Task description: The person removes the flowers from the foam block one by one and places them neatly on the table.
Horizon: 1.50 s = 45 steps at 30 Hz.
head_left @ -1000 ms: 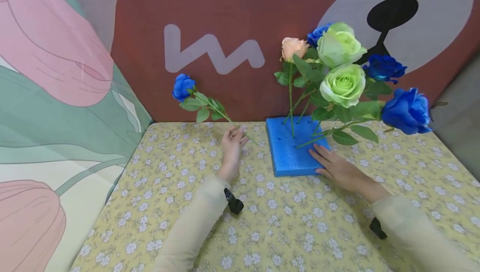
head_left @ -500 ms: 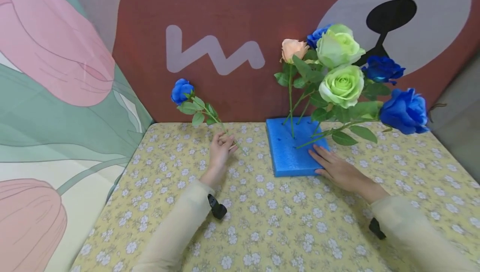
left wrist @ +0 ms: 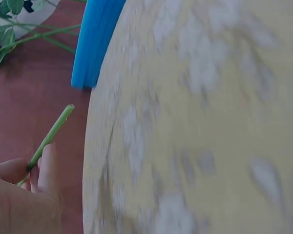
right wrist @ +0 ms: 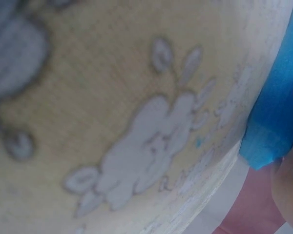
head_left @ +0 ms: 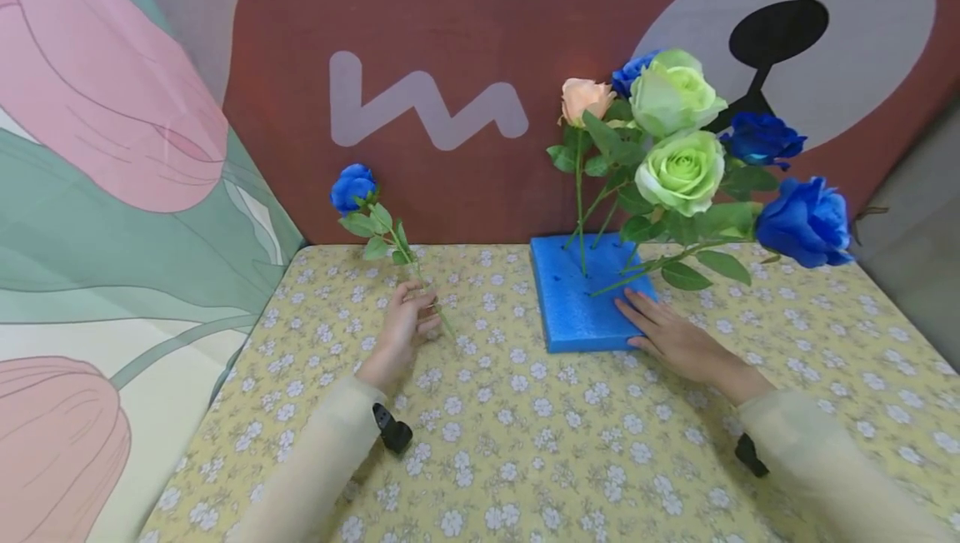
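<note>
A blue artificial rose (head_left: 353,189) tilts to the upper left in the head view. My left hand (head_left: 401,326) pinches its green stem, and the bare stem end (left wrist: 63,117) sticks out past the fingertips in the left wrist view. To the right, a blue foam block (head_left: 581,318) lies on the table with several roses standing in it. My right hand (head_left: 678,343) rests on the block's right front edge, fingers fairly straight. In the right wrist view only part of that hand shows beside the foam.
In the block stand a peach rose (head_left: 587,102), green roses (head_left: 682,172) and blue roses (head_left: 804,222), which lean out rightward. A floral cloth (head_left: 517,443) covers the table. A brown printed backdrop (head_left: 450,27) hangs behind it.
My left hand has moved left and toward me with the blue rose, away from the foam block. The right hand has stayed on the block.
</note>
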Available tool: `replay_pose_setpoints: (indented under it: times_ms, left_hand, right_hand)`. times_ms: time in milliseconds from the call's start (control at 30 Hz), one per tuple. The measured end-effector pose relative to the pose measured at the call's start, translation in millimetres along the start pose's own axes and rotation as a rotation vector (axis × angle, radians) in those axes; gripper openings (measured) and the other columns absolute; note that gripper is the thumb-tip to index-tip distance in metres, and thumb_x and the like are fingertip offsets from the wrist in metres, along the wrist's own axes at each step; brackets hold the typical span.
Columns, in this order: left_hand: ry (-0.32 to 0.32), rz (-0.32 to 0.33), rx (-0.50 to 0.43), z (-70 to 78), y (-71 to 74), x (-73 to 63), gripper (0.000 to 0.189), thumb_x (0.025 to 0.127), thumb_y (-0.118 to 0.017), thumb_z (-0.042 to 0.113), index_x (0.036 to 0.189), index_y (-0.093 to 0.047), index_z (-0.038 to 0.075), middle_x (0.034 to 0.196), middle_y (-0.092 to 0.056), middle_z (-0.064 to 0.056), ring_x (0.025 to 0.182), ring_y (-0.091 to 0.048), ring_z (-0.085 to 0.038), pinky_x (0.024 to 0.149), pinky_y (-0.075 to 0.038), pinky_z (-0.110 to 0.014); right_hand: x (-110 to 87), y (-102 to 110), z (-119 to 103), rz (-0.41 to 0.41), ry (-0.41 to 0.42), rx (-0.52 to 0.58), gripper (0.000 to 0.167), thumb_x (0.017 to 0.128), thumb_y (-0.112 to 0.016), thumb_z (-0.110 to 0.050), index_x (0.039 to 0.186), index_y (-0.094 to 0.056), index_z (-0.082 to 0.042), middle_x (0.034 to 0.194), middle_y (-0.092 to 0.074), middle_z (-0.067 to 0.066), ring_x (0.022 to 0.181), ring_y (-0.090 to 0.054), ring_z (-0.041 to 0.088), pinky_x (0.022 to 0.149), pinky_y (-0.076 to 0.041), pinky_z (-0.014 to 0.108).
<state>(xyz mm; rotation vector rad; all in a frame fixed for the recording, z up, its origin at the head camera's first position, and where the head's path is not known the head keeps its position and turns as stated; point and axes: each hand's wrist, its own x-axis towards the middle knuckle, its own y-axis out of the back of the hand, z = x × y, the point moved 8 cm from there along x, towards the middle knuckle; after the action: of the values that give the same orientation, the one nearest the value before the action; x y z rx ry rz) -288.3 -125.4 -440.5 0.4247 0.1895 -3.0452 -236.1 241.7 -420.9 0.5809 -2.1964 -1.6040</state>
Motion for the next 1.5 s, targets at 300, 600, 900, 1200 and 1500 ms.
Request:
replay_pose_setpoints:
  times_ms: [300,600,900,1200,1500]
  left_hand:
    - [0.039,-0.058,0.103,-1.6,35.5,-6.6,0.03,0.101,-0.048,0.018,0.127,-0.041,0.007,0.1,-0.056,0.004,0.08,-0.059,-0.005,0.074,-0.058,-0.018]
    - [0.096,-0.09,0.225,2.2,65.1,-11.4,0.054,0.099,-0.053,0.025,0.145,-0.032,0.004,0.118,-0.056,0.001,0.1,-0.06,-0.009,0.085,-0.057,-0.019]
    - [0.06,-0.136,0.361,8.0,96.3,-16.7,0.059,0.099,-0.053,0.024,0.148,-0.029,0.002,0.14,-0.044,-0.019,0.104,-0.06,-0.006,0.088,-0.056,-0.019]
    - [0.087,-0.139,0.427,6.7,131.4,-20.1,0.064,0.099,-0.053,0.026,0.15,-0.024,0.001,0.123,-0.053,0.0,0.09,-0.06,0.008,0.085,-0.055,-0.015]
    - [0.141,-0.145,0.458,-3.7,160.7,-27.3,0.069,0.099,-0.054,0.028,0.15,-0.019,-0.003,0.137,-0.048,-0.019,0.087,-0.06,0.009,0.083,-0.056,-0.017]
  right_hand:
    - [0.5,-1,3,-0.008,-0.007,0.007,0.059,0.101,-0.046,-0.031,0.152,-0.025,-0.01,0.157,-0.019,0.023,0.139,-0.022,0.052,0.109,-0.028,0.067]
    - [0.8,-1,2,-0.014,-0.009,0.02,0.059,0.101,-0.046,-0.03,0.151,-0.025,-0.007,0.157,-0.018,0.024,0.14,-0.021,0.051,0.11,-0.027,0.066]
    - [0.8,-2,3,-0.014,-0.008,0.013,0.059,0.101,-0.046,-0.031,0.151,-0.025,-0.008,0.157,-0.019,0.024,0.139,-0.022,0.052,0.11,-0.027,0.066]
    - [0.8,-1,2,0.003,0.001,-0.003,0.059,0.101,-0.047,-0.03,0.151,-0.026,-0.008,0.156,-0.02,0.024,0.139,-0.023,0.052,0.109,-0.029,0.066]
    - [0.6,-1,1,-0.003,-0.002,0.006,0.059,0.101,-0.047,-0.03,0.151,-0.027,-0.006,0.156,-0.02,0.025,0.139,-0.023,0.052,0.11,-0.028,0.066]
